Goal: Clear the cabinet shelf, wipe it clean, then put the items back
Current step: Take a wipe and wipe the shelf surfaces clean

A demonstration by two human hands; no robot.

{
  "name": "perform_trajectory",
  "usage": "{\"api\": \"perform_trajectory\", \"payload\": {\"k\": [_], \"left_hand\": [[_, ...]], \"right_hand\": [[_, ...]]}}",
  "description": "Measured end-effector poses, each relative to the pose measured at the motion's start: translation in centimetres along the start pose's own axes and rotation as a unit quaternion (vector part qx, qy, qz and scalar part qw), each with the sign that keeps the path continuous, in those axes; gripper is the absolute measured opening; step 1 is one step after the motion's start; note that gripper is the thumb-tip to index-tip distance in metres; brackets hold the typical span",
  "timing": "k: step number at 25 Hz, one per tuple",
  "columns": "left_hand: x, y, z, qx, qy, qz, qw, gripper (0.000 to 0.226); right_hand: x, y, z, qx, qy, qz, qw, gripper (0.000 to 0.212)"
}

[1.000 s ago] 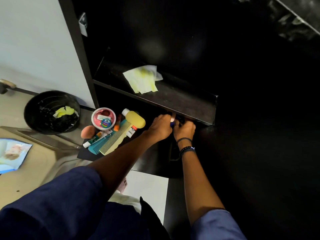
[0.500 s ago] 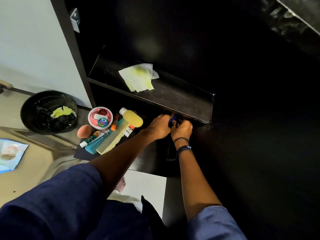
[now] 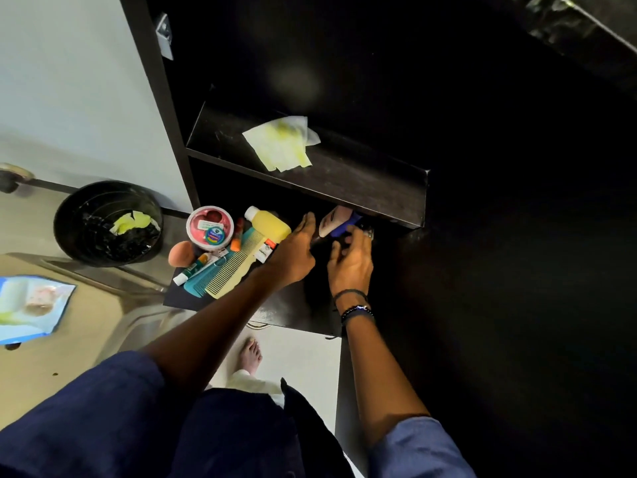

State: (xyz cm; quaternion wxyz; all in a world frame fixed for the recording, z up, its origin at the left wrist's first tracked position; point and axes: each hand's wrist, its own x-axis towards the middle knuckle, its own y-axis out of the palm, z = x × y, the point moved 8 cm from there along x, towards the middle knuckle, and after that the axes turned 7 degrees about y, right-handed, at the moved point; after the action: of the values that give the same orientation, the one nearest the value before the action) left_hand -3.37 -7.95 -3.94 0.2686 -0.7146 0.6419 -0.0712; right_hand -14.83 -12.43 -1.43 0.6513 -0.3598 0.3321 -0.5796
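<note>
A black cabinet shelf holds only a yellow-stained white wipe. On the black surface below lie a red-lidded tub, a yellow bottle, combs, a small tube and a peach sponge. My right hand grips a blue and pink tube just under the shelf's front edge. My left hand is beside it, fingers spread, holding nothing I can see.
A black bin with yellow wipes inside stands on the floor at left. A blue packet lies on the beige counter. The cabinet's interior at right is dark. A bare foot shows on the white floor below.
Both hands have drawn back from under the shelf. The blue and pink tube has come out into view in my right hand, and my left hand has opened.
</note>
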Motion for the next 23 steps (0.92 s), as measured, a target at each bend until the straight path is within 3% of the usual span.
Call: {"api": "perform_trajectory", "payload": {"k": [3,10,16,23], "left_hand": [[-2.5,-0.8,2.2,0.004,-0.032,-0.002,0.999,0.070],[-7.0,-3.9,6.5,0.054,-0.073,-0.024,0.996,0.071],[-8.2,-3.5,7.7,0.062,-0.086,-0.015,0.994,0.074],[-7.8,-2.1,7.4,0.049,-0.092,0.009,0.995,0.070]], "right_hand": [[-1.0,2.8,1.7,-0.001,-0.013,0.061,0.998,0.026],[-0.5,11.9,3.0,-0.059,0.018,0.220,0.974,0.053],[0.0,13.2,1.9,0.024,0.109,0.189,0.976,0.027],[-1.0,8.8,-1.4,0.108,0.169,0.121,0.972,0.022]]}}
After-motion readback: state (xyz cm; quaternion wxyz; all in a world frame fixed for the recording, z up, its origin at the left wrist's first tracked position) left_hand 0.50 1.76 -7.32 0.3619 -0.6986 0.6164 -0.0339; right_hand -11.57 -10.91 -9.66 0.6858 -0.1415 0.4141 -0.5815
